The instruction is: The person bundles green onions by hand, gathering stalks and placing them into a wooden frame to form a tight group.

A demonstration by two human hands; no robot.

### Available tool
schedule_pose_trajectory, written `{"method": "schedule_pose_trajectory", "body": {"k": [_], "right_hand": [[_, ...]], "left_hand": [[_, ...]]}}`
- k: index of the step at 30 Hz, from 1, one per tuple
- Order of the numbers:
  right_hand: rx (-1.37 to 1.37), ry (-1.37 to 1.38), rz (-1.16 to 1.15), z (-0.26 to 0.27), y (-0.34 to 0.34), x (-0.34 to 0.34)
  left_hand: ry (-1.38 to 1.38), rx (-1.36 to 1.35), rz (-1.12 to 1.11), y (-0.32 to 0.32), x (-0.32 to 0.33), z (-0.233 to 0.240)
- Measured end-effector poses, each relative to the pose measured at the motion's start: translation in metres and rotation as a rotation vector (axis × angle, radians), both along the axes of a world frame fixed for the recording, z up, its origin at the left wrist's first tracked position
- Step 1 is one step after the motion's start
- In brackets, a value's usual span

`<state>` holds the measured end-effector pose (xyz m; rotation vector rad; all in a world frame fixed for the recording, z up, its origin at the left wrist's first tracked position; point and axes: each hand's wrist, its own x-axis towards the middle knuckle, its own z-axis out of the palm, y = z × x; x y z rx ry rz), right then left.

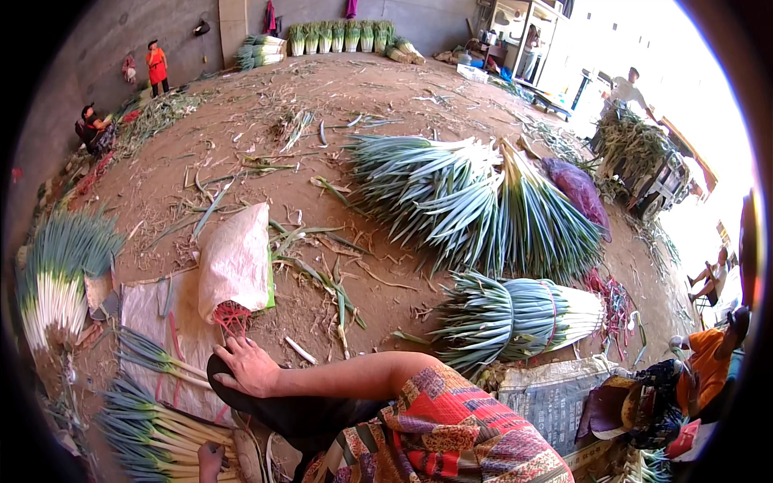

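My right hand (247, 366) lies palm down over a black-clad leg (284, 413), its fingers spread. Its fingertips meet red strings (231, 315) hanging from the mouth of a white woven sack (235, 259); no firm grip on them shows. At the bottom left, my left hand (211, 460) is bent over a spread of green onions (163, 431); whether it holds any is unclear. A few separate green onions (163, 361) lie above them, across a pale woven sheet (145, 308). A patterned garment (447, 422) covers my near side.
A tied bundle of green onions (525, 317) and a large loose pile (471, 199) lie to the right. Another bunch (66, 278) stands left. A worker in orange (703, 362) sits at the right. A loaded cart (643, 154) stands further back. Leaf scraps litter the dirt floor.
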<state>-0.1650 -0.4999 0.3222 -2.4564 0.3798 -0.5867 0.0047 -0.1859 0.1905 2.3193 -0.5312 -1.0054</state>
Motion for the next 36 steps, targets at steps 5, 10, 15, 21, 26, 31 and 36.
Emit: {"method": "schedule_pose_trajectory", "body": {"k": [5,10,15,21,26,31,36], "right_hand": [[-0.004,-0.016,0.011,0.005,0.001,0.002],[0.005,-0.025,0.008,0.001,0.001,0.004],[0.036,0.041,0.016,0.012,0.003,0.001],[0.012,0.031,0.003,0.004,0.001,0.004],[0.041,0.125,0.024,0.008,-0.004,0.000],[0.010,0.016,0.007,0.011,0.004,0.011],[0.014,0.088,0.020,0.025,0.004,0.002]], "left_hand": [[0.006,-0.002,0.015,0.003,0.003,0.003],[0.002,0.015,-0.006,0.018,0.027,-0.025],[-0.123,0.009,-0.205,0.043,0.064,-0.087],[-0.068,0.048,-0.215,0.026,0.054,-0.074],[-0.074,0.118,-0.211,0.010,0.041,-0.051],[-0.212,0.035,-0.238,0.056,0.099,-0.116],[-0.251,0.050,-0.284,0.058,0.092,-0.127]]}}
